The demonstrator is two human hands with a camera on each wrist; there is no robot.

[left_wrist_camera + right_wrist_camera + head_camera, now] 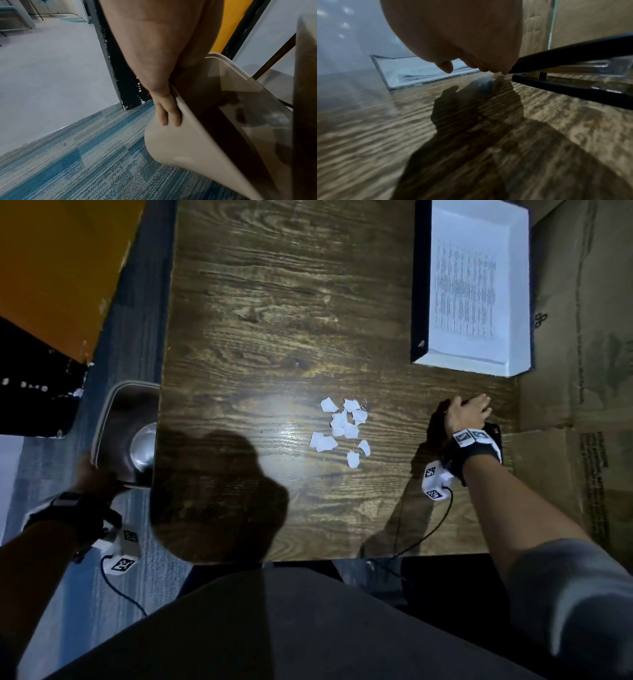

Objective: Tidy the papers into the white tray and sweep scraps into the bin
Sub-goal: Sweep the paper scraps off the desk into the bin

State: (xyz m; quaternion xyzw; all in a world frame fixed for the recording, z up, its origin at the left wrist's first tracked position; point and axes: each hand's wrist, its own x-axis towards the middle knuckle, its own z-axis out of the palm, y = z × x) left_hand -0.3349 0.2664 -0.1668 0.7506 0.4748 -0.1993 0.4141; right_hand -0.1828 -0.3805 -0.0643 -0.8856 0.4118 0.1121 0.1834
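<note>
Several white paper scraps (342,426) lie bunched at the middle of the wooden table (257,320). The white tray (513,302) sits at the far right corner with printed papers (469,292) inside; the right wrist view shows the tray (385,70) and its papers (419,71) too. A beige bin (113,419) is tipped against the table's left edge. My left hand (92,474) grips the bin's (180,146) rim, fingers (168,115) on the outer wall. My right hand (467,410) rests on the table at the right, holding nothing, fingertips (488,69) pointing down at the wood.
A black stapler (573,54) lies just right of my right hand, partly hidden by the wrist in the head view (493,433). Cardboard (565,337) borders the table's right side. Blue carpet (85,162) and a black post (118,67) are beside the bin.
</note>
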